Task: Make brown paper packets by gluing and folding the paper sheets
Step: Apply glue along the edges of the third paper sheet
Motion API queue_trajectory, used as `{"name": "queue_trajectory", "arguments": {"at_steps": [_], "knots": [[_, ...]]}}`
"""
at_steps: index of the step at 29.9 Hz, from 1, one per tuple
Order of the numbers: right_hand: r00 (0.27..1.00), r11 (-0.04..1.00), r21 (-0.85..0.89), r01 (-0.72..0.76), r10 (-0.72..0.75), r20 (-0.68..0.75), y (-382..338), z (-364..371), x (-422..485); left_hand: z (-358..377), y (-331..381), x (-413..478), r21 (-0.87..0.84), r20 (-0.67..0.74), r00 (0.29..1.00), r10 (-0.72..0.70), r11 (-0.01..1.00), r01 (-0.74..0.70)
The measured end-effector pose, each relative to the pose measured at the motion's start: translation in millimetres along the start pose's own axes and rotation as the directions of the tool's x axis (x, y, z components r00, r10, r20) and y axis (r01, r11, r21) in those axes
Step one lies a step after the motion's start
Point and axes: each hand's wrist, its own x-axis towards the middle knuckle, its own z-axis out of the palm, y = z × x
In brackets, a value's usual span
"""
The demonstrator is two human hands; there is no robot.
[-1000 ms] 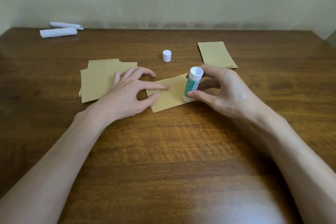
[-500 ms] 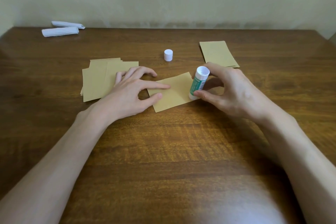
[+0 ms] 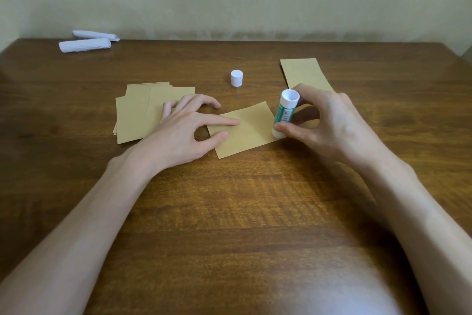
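A small brown paper sheet [image 3: 249, 130] lies in the middle of the wooden table [image 3: 229, 212]. My left hand [image 3: 184, 133] presses its left part flat with spread fingers. My right hand [image 3: 329, 123] grips a green-and-white glue stick [image 3: 284, 112], held tip down on the sheet's right edge. The stick's white cap [image 3: 236, 78] stands alone behind the sheet. A loose pile of brown sheets [image 3: 143, 112] lies to the left, partly under my left hand. Another brown stack [image 3: 304, 74] sits at the back right, its near end hidden by my right hand.
Two white rolled paper pieces [image 3: 86, 42] lie at the table's far left corner by the wall. The table's right edge shows at the far right.
My right hand has slid the glue stick along the sheet's right edge, away from the near corner. My left hand has stayed pressing the sheet.
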Motion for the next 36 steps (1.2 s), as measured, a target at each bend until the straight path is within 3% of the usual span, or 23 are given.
{"name": "queue_trajectory", "arguments": {"at_steps": [14,23,29,36], "knots": [[0.994,0.997,0.053,-0.048,0.042,0.103,3.8,-8.5,1.0,-1.0,3.7,0.2,-0.071,-0.054,0.998,0.038,0.997,-0.041],[0.989,0.985,0.098,-0.139,0.133,0.066,3.6,-14.0,2.3,-7.8,10.0,0.1,-0.137,-0.109,0.986,-0.124,0.985,0.108],[0.95,0.927,0.271,-0.26,0.296,-0.101,5.9,-19.2,3.1,-7.8,11.1,0.2,-0.133,-0.083,0.986,-0.145,0.982,0.133],[0.951,0.929,0.34,-0.143,0.224,-0.211,-3.3,-3.3,4.9,-14.3,9.7,-0.3,-0.185,-0.077,0.991,-0.111,0.978,0.095]]}}
